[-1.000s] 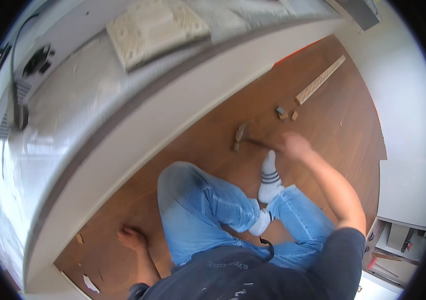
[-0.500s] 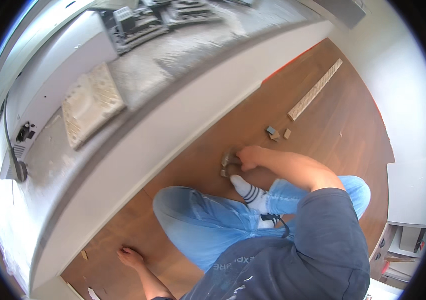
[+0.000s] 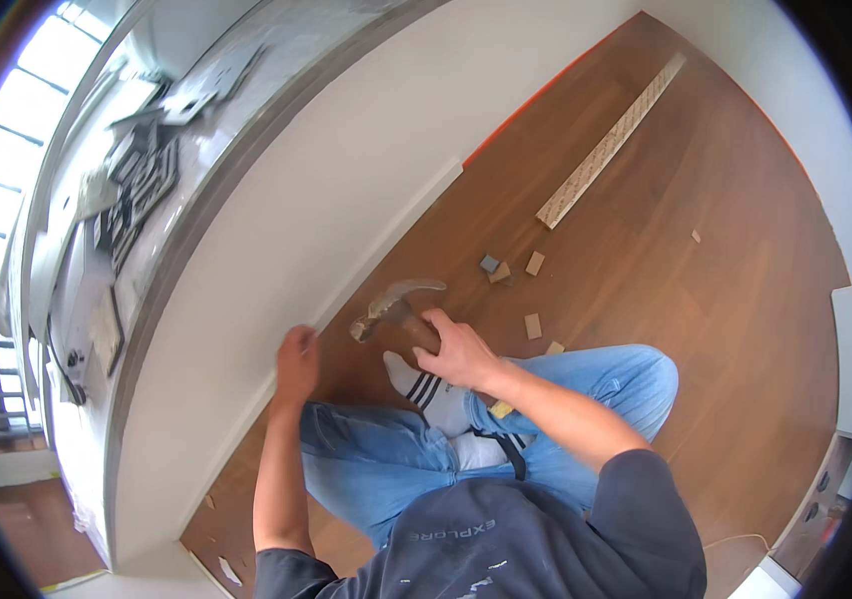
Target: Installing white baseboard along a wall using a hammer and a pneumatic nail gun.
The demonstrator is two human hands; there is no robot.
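My right hand (image 3: 458,351) grips the handle of a claw hammer (image 3: 414,323), whose metal head is above the floor in front of my socked foot (image 3: 433,397). My left hand (image 3: 296,371) is raised beside the low white wall (image 3: 276,235), close to the skirting board (image 3: 398,240). Its fingers are pinched together; whatever is between them is too small and blurred to name. Both of my legs (image 3: 376,454) are folded on the brown wood floor.
Several small wooden blocks (image 3: 533,326) lie in front of my right knee. A long patterned strip (image 3: 606,150) rests farther off on the floor. Beyond the low wall, a dusty ledge (image 3: 208,150) bears dark stacked pieces. White scraps (image 3: 229,570) lie at the lower left.
My left hand has risen from the floor at the lower left to beside the wall. My right hand has lifted the hammer into clearer sight. The view has shifted as well.
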